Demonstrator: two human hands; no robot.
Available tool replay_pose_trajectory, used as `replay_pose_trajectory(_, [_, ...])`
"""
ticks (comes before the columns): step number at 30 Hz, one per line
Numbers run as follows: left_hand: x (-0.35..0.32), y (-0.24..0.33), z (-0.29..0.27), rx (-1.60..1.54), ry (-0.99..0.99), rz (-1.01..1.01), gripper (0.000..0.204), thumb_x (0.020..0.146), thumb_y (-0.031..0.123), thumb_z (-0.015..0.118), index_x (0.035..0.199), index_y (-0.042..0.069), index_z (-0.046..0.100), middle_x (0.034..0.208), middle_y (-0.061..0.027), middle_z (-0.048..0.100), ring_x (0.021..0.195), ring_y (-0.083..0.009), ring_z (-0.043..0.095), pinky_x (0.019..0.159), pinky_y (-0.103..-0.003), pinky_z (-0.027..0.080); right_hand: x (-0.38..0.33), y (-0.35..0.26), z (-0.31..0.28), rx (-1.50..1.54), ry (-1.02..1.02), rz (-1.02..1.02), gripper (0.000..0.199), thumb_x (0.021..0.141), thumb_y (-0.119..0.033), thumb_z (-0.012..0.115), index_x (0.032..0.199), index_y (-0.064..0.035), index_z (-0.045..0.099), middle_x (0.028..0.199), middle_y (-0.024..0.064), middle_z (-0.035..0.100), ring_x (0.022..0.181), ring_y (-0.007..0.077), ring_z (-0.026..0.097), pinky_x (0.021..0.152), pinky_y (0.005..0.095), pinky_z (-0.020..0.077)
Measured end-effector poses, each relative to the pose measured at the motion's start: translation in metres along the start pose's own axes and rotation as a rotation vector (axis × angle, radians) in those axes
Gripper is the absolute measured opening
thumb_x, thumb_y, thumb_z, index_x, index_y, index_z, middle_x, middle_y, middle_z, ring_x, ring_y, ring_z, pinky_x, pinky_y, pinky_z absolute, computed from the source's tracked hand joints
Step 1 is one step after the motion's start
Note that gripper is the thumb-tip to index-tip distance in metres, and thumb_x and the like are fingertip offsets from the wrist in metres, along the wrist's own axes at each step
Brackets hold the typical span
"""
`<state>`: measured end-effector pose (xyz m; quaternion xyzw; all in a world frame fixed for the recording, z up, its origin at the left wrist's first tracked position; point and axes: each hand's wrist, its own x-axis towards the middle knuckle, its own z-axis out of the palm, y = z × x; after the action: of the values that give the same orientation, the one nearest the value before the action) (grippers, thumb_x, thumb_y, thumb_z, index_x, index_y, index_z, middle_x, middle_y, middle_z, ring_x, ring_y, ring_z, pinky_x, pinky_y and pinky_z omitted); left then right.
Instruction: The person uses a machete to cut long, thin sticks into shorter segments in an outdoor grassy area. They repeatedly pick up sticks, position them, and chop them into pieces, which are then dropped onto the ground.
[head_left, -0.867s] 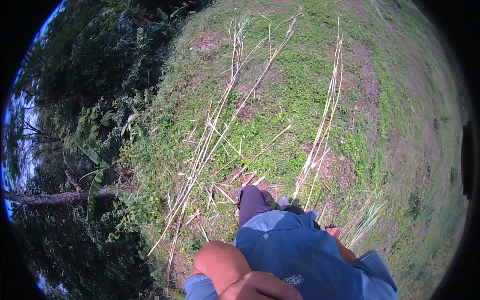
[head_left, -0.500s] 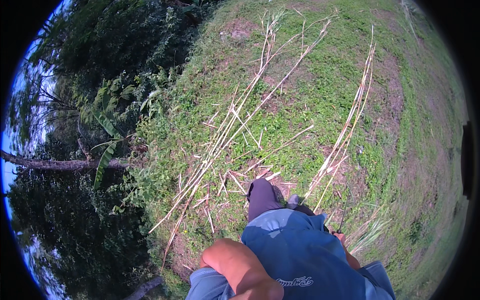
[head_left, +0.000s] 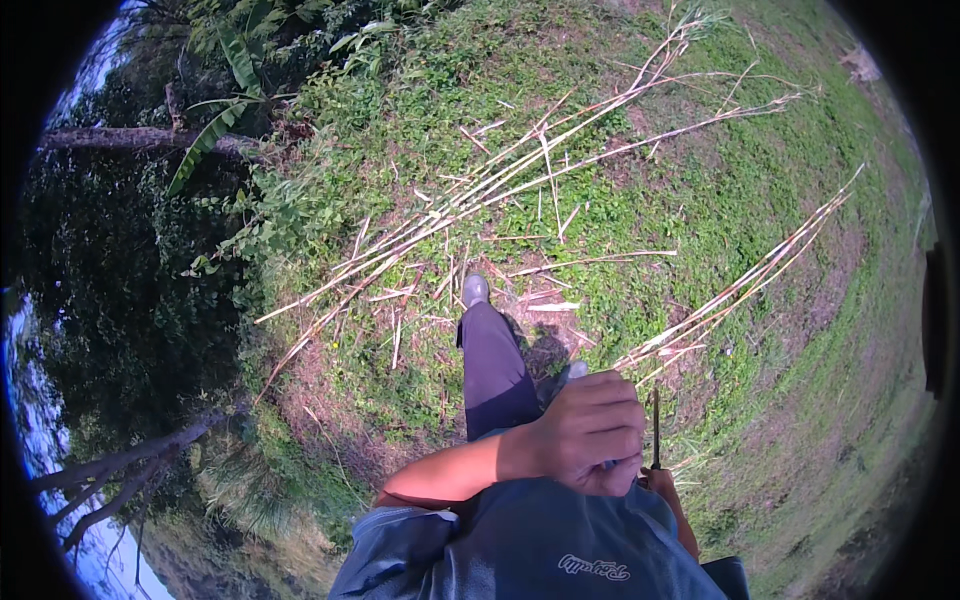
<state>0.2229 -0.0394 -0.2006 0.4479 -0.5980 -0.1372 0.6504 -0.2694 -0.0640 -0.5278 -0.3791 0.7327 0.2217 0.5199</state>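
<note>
**Knife in the right hand, stalks lying ahead**

The left hand (head_left: 597, 430) was curled into a fist in front of the shirt (head_left: 520, 545); I could not tell whether something was inside. Just to its right, the right hand (head_left: 657, 482), partly hidden, gripped one knife (head_left: 656, 428), with the dark blade pointing forward. The knife was probably stiff and not heavy, and its edge perhaps sharp, so the handle seemed the only safe place to hold.

Ahead of the hands and a little right lay one small bunch (head_left: 715, 303), perhaps three stalks. Ahead and left lay one larger bunch (head_left: 435, 218), at least four. All looked long, light and rather brittle, best lifted near the middle. Short pieces (head_left: 553, 307), more than ten, were scattered mostly between the bunches, near one shoe (head_left: 476, 290).
</note>
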Motion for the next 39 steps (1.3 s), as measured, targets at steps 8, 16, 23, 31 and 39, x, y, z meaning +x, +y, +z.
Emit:
replay_pose_trajectory(8, [-0.286, -0.373, -0.224, 0.162, 0.641, -1.222, 0.005, 0.088, 0.004, 0.056, 0.092, 0.002, 0.058, 0.076, -0.0011, 0.057, 0.067, -0.0081, 0.053, 0.06, -0.023, 0.043, -0.043, -0.126, 0.035, -0.362, 0.164, 0.121, 0.017, 0.079, -0.015, 0.068, 0.08, -0.0012, 0.058, 0.072, 0.0108, 0.066, 0.058, 0.0232, 0.068, 0.046, 0.0341, 0.051])
replay_pose_trajectory(16, [-0.542, -0.643, -0.441, -0.338, 1.564, -1.829, 0.02, 0.096, 0.022, 0.049, 0.11, 0.013, 0.06, 0.093, -0.0025, 0.065, 0.08, -0.012, 0.058, 0.066, -0.028, 0.047, -0.061, -0.34, 0.175, -0.252, 0.25, 0.414, 0.02, 0.081, -0.012, 0.066, 0.087, 0.0003, 0.052, 0.079, 0.0142, 0.066, 0.059, 0.0242, 0.068, 0.043, 0.0308, 0.0476])
replay_pose_trajectory(23, [-0.684, -0.751, -0.561, -0.696, 2.227, -1.359, 0.018, 0.08, 0.021, 0.05, 0.095, 0.011, 0.05, 0.095, -0.0087, 0.053, 0.087, -0.0241, 0.053, 0.08, -0.047, 0.044, 0.009, -0.325, 0.15, -0.653, -0.093, 0.094, 0.023, 0.087, -0.019, 0.066, 0.1, -0.0016, 0.058, 0.088, 0.0132, 0.066, 0.081, 0.0239, 0.068, 0.055, 0.032, 0.0555])
replay_pose_trajectory(31, [-0.521, -0.656, -0.558, -0.575, 2.143, -0.852, 0.016, 0.084, 0.02, 0.052, 0.072, 0.01, 0.053, 0.062, -0.006, 0.049, 0.066, -0.0234, 0.049, 0.084, -0.046, 0.044, -0.067, -0.485, 0.273, -0.405, 0.207, 0.204, 0.024, 0.079, -0.016, 0.07, 0.084, 0.0002, 0.053, 0.074, 0.0109, 0.065, 0.06, 0.0187, 0.067, 0.046, 0.0265, 0.0493])
replay_pose_trajectory(39, [-0.315, -0.299, -0.659, -0.183, 1.999, -0.186, 0.024, 0.088, 0.024, 0.055, 0.095, 0.002, 0.061, 0.072, -0.0051, 0.053, 0.069, -0.0197, 0.05, 0.086, -0.039, 0.044, -0.159, -0.52, 0.245, -0.318, 0.011, -0.364, 0.039, 0.083, -0.04, 0.071, 0.089, -0.0032, 0.058, 0.061, -0.002, 0.051, 0.049, 0.0088, 0.049, 0.045, 0.025, 0.0374])
